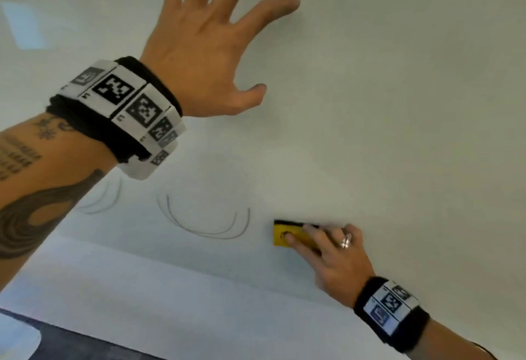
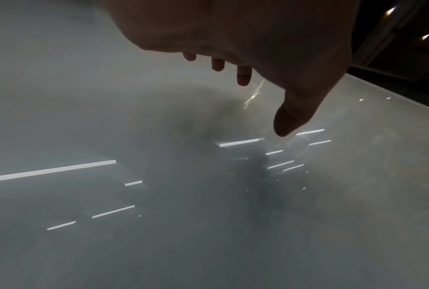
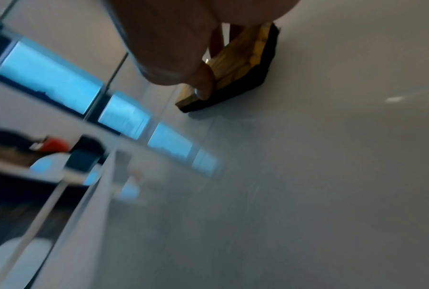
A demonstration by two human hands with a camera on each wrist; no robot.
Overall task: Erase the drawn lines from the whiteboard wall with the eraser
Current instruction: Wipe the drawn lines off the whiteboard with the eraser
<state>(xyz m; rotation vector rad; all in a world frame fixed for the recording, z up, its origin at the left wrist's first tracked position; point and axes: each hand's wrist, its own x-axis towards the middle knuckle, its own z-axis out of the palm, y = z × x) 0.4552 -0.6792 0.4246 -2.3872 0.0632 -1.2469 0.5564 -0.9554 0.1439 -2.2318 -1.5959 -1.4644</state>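
Observation:
A yellow eraser [image 1: 284,233] with a black felt edge lies flat against the whiteboard wall [image 1: 398,103]. My right hand [image 1: 321,243] grips it, with the thumb along its lower side. In the right wrist view the eraser [image 3: 243,64] sits with its black felt on the wall. Curved pencil-thin drawn lines [image 1: 205,224] remain left of the eraser, and fainter arcs [image 1: 105,200] show under my left forearm. My left hand [image 1: 216,35] is spread with fingers straight, high on the wall and holding nothing. In the left wrist view the left hand [image 2: 257,78] hovers just off the glossy surface.
The wall's lower edge [image 1: 199,271] runs across the bottom of the head view, with dark floor [image 1: 71,342] below it. Windows [image 3: 52,74] and furniture reflect or show at the left of the right wrist view.

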